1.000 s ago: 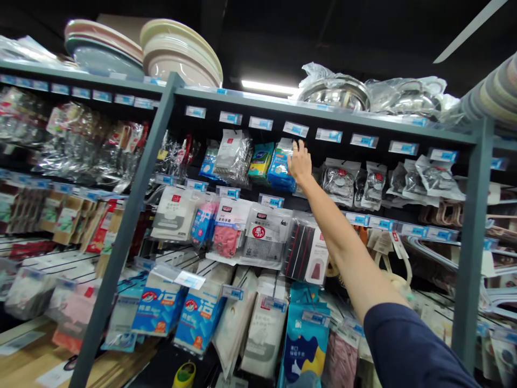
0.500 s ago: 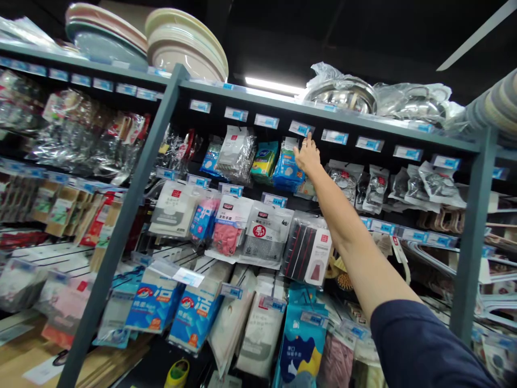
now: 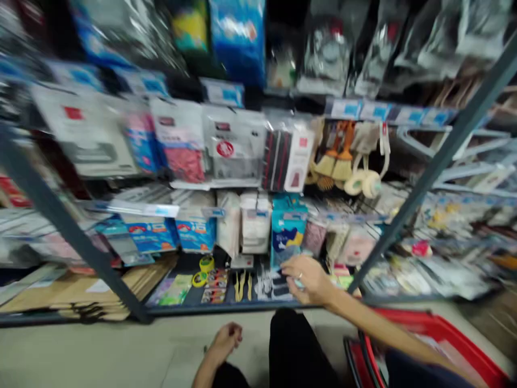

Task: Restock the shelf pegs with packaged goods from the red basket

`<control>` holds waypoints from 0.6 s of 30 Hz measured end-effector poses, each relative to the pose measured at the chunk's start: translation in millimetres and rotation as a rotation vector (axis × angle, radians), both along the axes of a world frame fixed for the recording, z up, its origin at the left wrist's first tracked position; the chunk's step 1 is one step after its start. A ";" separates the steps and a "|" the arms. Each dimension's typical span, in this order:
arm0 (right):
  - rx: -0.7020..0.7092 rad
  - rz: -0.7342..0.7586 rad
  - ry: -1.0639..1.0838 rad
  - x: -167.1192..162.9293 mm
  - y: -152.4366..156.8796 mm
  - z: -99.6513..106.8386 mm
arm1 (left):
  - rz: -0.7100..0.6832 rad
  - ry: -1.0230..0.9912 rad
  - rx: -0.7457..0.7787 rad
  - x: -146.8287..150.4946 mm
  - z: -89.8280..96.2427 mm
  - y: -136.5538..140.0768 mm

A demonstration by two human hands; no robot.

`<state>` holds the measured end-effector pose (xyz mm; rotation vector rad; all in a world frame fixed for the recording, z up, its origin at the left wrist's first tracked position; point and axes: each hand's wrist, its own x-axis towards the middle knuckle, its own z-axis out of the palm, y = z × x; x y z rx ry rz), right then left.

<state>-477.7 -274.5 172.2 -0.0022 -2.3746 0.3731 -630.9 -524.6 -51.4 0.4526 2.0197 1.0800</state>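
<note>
My right hand (image 3: 307, 277) is in front of the bottom shelf, just below a teal and navy package (image 3: 287, 229). Its thumb and fingers are bent but apart, and I make out no held item. Close to its fingertips lie dark and pale comb-like pieces (image 3: 279, 285), blurred. Lower down, my left hand (image 3: 226, 340) hangs beside my knee, fingers loosely curled and nothing visible in them. Wooden-looking utensils (image 3: 243, 285) and yellow tape rolls (image 3: 204, 269) lie on the shelf between the hands and the hanging goods.
A red shopping basket (image 3: 440, 334) stands on the floor at right. Slanted grey posts (image 3: 428, 167) frame the rack. Blue boxed packs (image 3: 196, 234), glove packets (image 3: 183, 148) and brushes (image 3: 339, 153) hang above. Flat cardboard (image 3: 92, 288) lies at lower left.
The view has dropped from the upper shelves to the bottom shelf and floor. My right hand has come down from a top-row price tag. My left hand and the red basket have come into view.
</note>
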 end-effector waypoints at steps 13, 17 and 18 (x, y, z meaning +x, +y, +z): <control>-0.946 -1.345 -0.488 381.9 42.5 -254.8 | -0.028 -0.150 -0.107 -20.4 -45.0 -20.8; -1.067 -1.585 -0.398 402.7 63.5 -272.7 | 0.019 -0.144 -0.165 -14.0 -39.1 -14.7; -1.103 -1.629 -0.366 405.7 67.6 -276.0 | 0.034 -0.136 -0.173 -12.9 -37.4 -13.8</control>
